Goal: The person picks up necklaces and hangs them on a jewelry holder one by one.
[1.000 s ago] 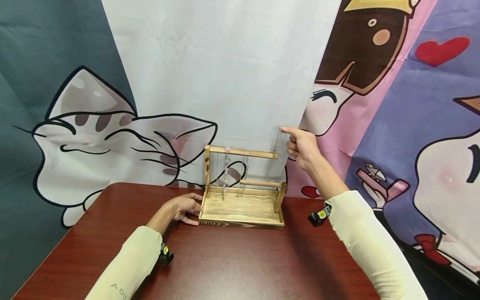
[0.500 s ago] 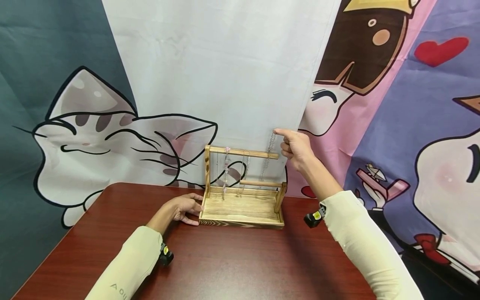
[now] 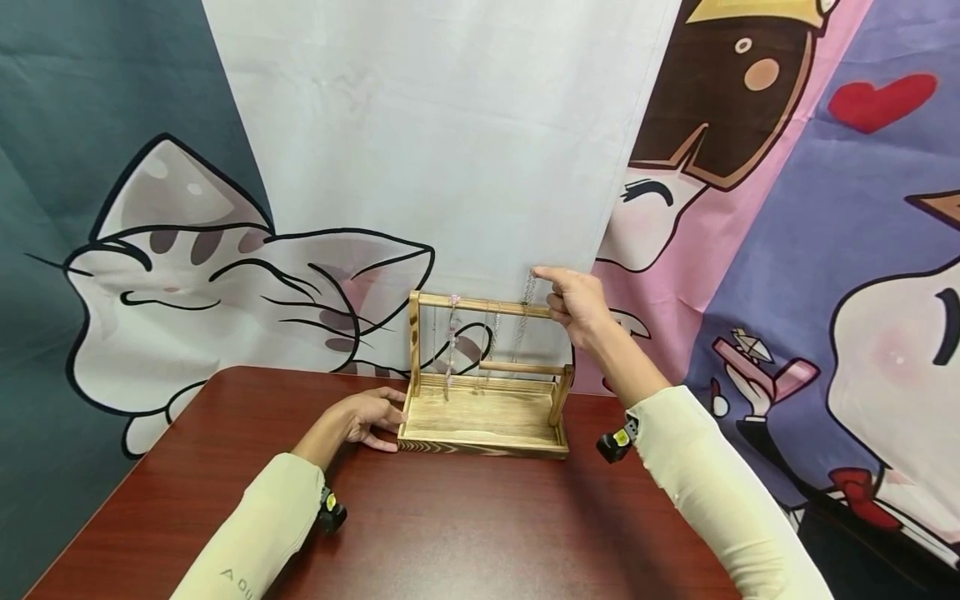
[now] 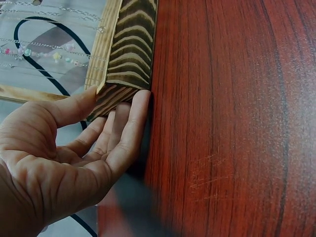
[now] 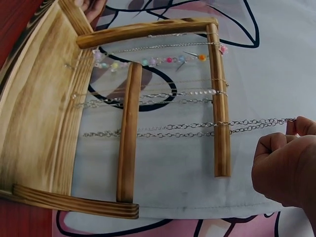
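In the head view, my right hand [image 3: 581, 304] is raised above the right end of a wooden jewelry stand [image 3: 483, 448]. Thumb and forefinger pinch one end of a silver chain necklace [image 5: 187, 126], whose doubled strands stretch down past the stand's upper bar [image 5: 221, 153] and lower bar [image 5: 129, 163]. My left hand [image 3: 367, 417] holds the stand's left front corner; its thumb lies on the edge and its fingers press the end wall [image 4: 121, 96]. Other necklaces hang from the upper bar, among them a pastel beaded necklace [image 3: 452, 342] toward the left.
The stand rests near the far edge of a reddish-brown table [image 3: 465, 525]. Right behind hangs a cloth backdrop [image 3: 480, 167] with cartoon figures. The upper bar's right end is free, with no post under it. Both wrists carry small black cameras.
My right hand has moved left and slightly down, carrying the chain necklace inward from the tip of the upper bar. The left hand and the stand have stayed in place.
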